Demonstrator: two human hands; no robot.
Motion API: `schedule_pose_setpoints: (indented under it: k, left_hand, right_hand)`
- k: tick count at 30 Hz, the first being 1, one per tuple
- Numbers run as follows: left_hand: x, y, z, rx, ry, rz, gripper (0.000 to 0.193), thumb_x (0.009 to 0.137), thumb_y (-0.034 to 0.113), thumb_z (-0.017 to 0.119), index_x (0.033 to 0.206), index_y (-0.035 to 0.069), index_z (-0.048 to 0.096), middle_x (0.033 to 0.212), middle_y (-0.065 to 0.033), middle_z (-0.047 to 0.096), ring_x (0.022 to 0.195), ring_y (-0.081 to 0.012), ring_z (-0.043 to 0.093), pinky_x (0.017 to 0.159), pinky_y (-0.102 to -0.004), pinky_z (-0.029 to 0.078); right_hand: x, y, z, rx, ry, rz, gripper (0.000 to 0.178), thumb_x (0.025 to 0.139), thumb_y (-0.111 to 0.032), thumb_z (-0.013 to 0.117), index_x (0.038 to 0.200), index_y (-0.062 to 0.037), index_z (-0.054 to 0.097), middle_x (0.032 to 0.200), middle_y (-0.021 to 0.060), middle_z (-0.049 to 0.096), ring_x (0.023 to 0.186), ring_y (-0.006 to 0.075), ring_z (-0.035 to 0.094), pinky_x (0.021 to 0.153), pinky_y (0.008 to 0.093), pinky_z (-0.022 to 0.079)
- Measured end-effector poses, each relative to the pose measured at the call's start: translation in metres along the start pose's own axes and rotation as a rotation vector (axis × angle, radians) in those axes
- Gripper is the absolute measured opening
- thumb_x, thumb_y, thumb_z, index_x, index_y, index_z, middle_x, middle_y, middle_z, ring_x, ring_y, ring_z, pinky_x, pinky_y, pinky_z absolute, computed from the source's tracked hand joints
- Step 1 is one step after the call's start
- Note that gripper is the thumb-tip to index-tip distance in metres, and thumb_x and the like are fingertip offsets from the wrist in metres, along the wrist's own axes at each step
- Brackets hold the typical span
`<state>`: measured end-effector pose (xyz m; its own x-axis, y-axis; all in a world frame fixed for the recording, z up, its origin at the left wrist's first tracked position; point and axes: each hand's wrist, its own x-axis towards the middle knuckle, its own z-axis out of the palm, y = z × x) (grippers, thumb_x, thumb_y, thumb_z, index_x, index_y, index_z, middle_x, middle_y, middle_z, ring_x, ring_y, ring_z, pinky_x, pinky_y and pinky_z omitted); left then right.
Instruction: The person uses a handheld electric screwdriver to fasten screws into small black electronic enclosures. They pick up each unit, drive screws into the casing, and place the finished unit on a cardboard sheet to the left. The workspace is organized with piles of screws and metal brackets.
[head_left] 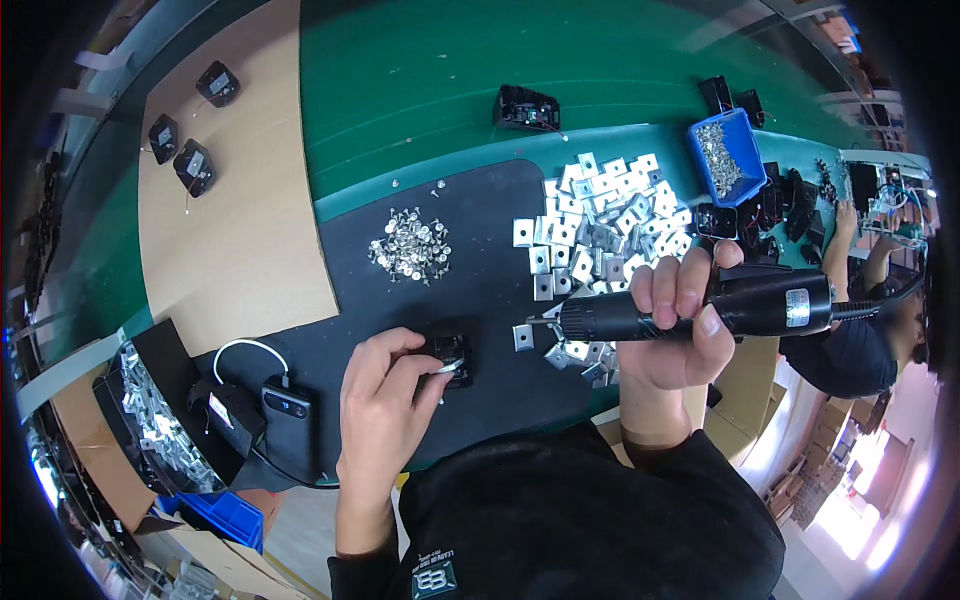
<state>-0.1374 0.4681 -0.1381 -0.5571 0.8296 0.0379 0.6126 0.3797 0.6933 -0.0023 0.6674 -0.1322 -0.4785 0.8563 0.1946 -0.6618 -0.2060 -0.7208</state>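
Observation:
My right hand [685,315] is wrapped round a black electric screwdriver [745,308], held level above the table with its bit pointing left. My left hand [385,395] has its fingers closed on a small black plastic housing [455,352] lying on the dark mat. A bright silvery piece [450,368] shows at the left fingertips; its shape is partly hidden. Behind the left hand lies a heap of silver screws [410,245]. Square metal plates with centre holes [600,220] are spread beyond the screwdriver bit, with one plate [523,338] near the bit.
Cardboard [240,200] at the left carries several black housings. Another black housing [527,108] stands at the back. A blue bin [728,155] holds small metal parts. Left of me are a power bank [288,402] with a white cable and a box of metal pieces [165,430]. Another person [845,340] works at the right.

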Motion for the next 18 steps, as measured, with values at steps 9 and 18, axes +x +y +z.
schedule_pose_setpoints:
  k: [9, 18]
  left_hand:
    - [0.010, 0.003, 0.013, -0.005, -0.025, -0.015, 0.019, 0.060, -0.001, 0.076, 0.074, 0.001, 0.063, 0.101, -0.0113, 0.059, 0.091, -0.0270, 0.059, 0.074, -0.0350, 0.049]
    - [0.012, 0.002, 0.016, 0.002, -0.142, -0.072, 0.022, 0.065, 0.000, 0.073, 0.086, 0.002, 0.064, 0.100, -0.0108, 0.062, 0.077, -0.0234, 0.058, 0.071, -0.0347, 0.048]
  right_hand:
    - [-0.002, 0.002, 0.000, 0.002, -0.030, 0.072, 0.047, 0.078, -0.018, 0.065, 0.118, -0.0131, 0.041, 0.072, 0.0001, 0.048, 0.059, 0.0128, 0.048, 0.060, 0.0296, 0.041]
    - [-0.001, -0.001, 0.005, 0.016, -0.052, 0.124, 0.048, 0.076, -0.019, 0.068, 0.116, -0.0135, 0.043, 0.069, -0.0009, 0.047, 0.060, 0.0129, 0.049, 0.060, 0.0293, 0.042]
